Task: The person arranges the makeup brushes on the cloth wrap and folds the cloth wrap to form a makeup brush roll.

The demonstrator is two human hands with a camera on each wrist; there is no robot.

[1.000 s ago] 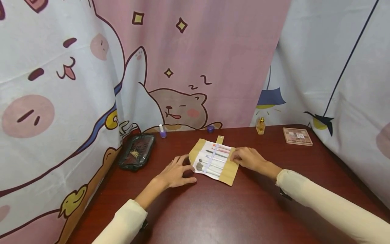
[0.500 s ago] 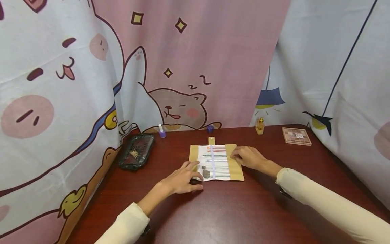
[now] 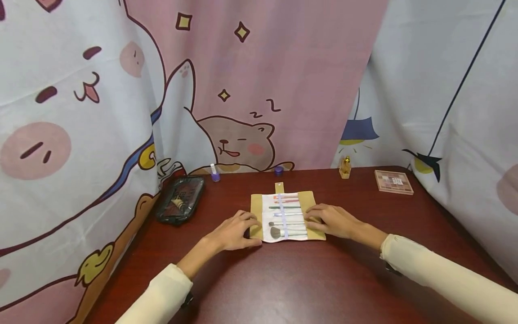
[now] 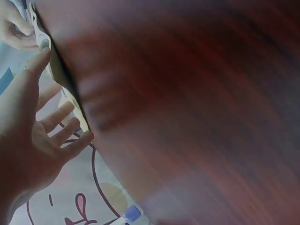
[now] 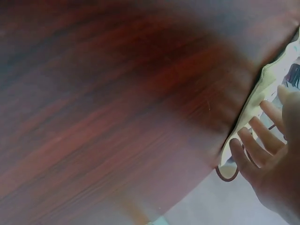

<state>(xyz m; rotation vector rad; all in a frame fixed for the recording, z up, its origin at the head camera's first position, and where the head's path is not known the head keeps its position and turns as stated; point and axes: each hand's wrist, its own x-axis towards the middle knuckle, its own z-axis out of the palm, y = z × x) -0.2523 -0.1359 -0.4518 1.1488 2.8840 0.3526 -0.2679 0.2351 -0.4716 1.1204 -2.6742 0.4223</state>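
Observation:
A tan and white makeup brush roll (image 3: 256, 204) lies spread flat on the dark red table, its snap tab (image 3: 279, 187) pointing to the back. Several brushes sit side by side under a lavender band (image 3: 283, 217); the fluffy brush (image 3: 275, 232) is nearest the front. My left hand (image 3: 234, 230) rests at the roll's left edge, fingertips on the tan panel. On the opposite side, my right hand (image 3: 335, 220) touches the right tan panel with loosely bent fingers. In the wrist views, the left hand (image 4: 28, 136) and right hand (image 5: 267, 159) show spread fingers along the roll's edges.
To the left lies a black-edged clear pouch (image 3: 180, 200). Along the back stand a purple nail polish bottle (image 3: 215, 176), a small purple jar (image 3: 278, 171) and a gold perfume bottle (image 3: 345, 168). An eyeshadow palette (image 3: 394, 182) lies far right. Cartoon curtains (image 3: 307, 90) surround the table.
The brush roll has turned from a slant to lie square to me and flattened out. My left hand shifted right, then back to its left edge; my right hand slid slightly toward me.

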